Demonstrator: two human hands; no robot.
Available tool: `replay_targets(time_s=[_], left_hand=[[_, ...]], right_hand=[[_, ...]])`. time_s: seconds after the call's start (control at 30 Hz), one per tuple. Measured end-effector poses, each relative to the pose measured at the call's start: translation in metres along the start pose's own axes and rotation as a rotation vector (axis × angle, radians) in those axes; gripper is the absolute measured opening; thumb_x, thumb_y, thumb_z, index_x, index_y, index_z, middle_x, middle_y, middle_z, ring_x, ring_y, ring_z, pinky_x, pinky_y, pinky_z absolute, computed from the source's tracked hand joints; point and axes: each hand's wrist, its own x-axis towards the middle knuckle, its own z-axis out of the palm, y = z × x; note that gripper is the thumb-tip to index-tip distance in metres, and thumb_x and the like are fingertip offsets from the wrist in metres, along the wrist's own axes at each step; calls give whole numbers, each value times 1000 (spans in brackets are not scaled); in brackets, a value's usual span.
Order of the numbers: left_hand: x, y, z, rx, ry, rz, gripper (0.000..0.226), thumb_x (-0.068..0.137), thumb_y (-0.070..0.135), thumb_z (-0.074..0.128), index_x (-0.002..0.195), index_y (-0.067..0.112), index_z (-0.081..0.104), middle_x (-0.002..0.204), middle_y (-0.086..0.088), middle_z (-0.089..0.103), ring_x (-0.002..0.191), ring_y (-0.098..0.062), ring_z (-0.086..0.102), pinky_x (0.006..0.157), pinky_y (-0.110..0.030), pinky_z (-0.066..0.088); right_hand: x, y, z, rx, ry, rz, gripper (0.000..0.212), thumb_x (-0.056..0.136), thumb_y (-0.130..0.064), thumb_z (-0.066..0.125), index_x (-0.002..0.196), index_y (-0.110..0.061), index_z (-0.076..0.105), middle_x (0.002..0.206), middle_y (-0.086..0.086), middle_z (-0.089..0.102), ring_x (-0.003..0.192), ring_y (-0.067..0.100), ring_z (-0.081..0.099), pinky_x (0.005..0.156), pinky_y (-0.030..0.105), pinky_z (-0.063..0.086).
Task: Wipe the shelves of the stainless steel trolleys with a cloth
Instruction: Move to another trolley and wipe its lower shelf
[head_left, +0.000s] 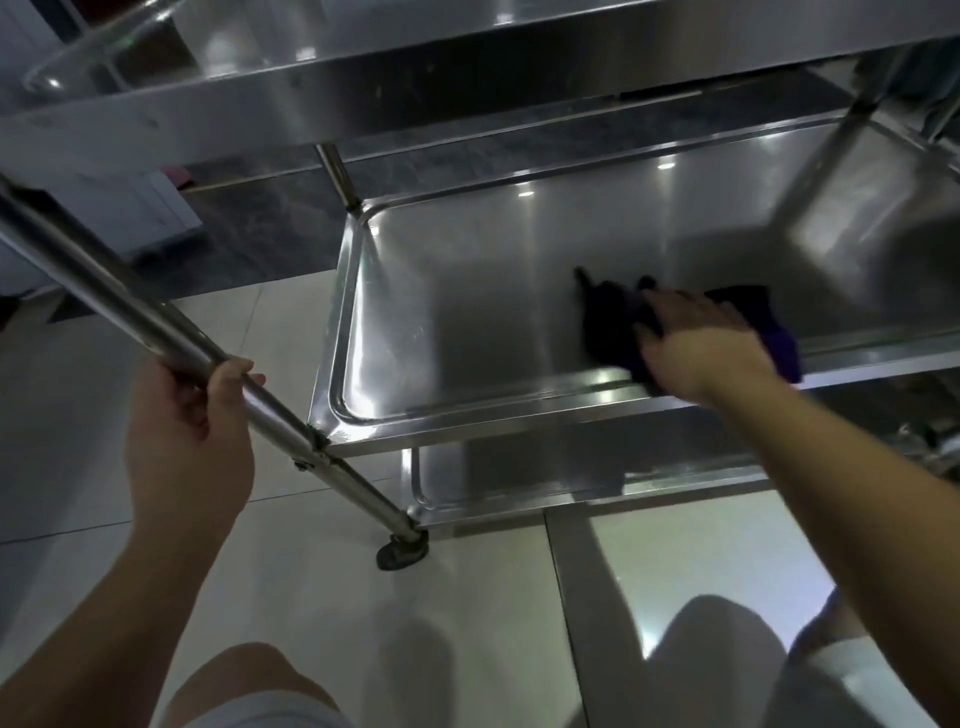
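Note:
A stainless steel trolley fills the view, with its top shelf (363, 78) overhead, its middle shelf (467, 291) in front of me and its bottom shelf (519, 483) below. A dark purple cloth (608, 322) lies on the middle shelf near its front rim. My right hand (696, 338) presses flat on the cloth with fingers stretched out. My left hand (192, 441) grips the trolley's slanted front left leg tube (130, 312), fingers curled round it. The hand is blurred by motion.
A black caster wheel (402, 553) stands on the pale tiled floor (78, 415) under the left leg. My knees show at the bottom edge. A white cabinet (130, 208) and dark floor lie at the left behind the trolley.

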Motion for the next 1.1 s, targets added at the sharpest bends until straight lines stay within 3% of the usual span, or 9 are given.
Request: replay_targets(time_s=[0.13, 0.2, 0.37, 0.47, 0.6, 0.87, 1.0, 1.1], left_hand=[[-1, 4, 1, 17, -1, -27, 36, 103, 52, 50, 122, 23, 57, 105, 21, 76, 101, 2, 71, 89, -32, 53], [-3, 8, 2, 12, 6, -24, 35, 103, 51, 50, 122, 23, 56, 105, 23, 75, 101, 2, 71, 88, -30, 53], [-4, 12, 2, 60, 6, -4, 17, 108, 43, 50, 119, 31, 54, 106, 28, 73, 101, 0, 72, 90, -37, 57], [-2, 13, 0, 60, -16, -12, 8, 107, 42, 51, 114, 39, 55, 107, 24, 74, 104, -4, 73, 94, -43, 57], [-4, 13, 0, 94, -9, -30, 22, 107, 43, 51, 121, 27, 56, 105, 24, 75, 103, 3, 70, 90, -32, 53], [-12, 22, 9, 128, 34, -85, 28, 105, 51, 47, 125, 31, 52, 107, 11, 76, 103, -9, 71, 94, -56, 57], [-15, 33, 9, 201, 52, -119, 30, 104, 57, 46, 123, 34, 52, 109, 9, 68, 100, -19, 68, 88, -53, 57], [-26, 32, 10, 277, -7, -177, 35, 105, 47, 53, 132, 24, 50, 119, 1, 63, 109, -27, 64, 91, -50, 52]], right_hand=[[5, -6, 2, -7, 4, 140, 58, 101, -43, 35, 155, -20, 33, 160, 5, 38, 146, 31, 31, 120, 48, 22], [-6, -48, 12, 5, 21, 5, 57, 97, -42, 42, 151, -21, 40, 156, 6, 44, 140, 32, 39, 116, 46, 29], [-36, -170, 45, 54, -98, -435, 60, 101, -49, 32, 158, -30, 30, 166, -10, 27, 153, 19, 20, 125, 42, 12], [-36, -185, 47, 63, -160, -552, 61, 102, -53, 26, 159, -32, 27, 166, -13, 24, 154, 14, 15, 125, 40, 7], [-29, -129, 37, 8, -84, -479, 60, 102, -56, 30, 157, -35, 29, 165, -15, 26, 153, 12, 19, 125, 39, 10], [-26, 49, -10, -118, 34, -153, 74, 90, -62, 20, 154, -31, 39, 160, -4, 40, 149, 22, 34, 121, 45, 26], [-21, 92, -23, -98, 50, -38, 77, 87, -63, 19, 154, -30, 39, 160, -2, 40, 149, 25, 33, 119, 47, 28], [-20, 95, -21, -74, 47, -24, 78, 87, -64, 19, 155, -31, 38, 162, -3, 38, 150, 24, 30, 120, 46, 26]])
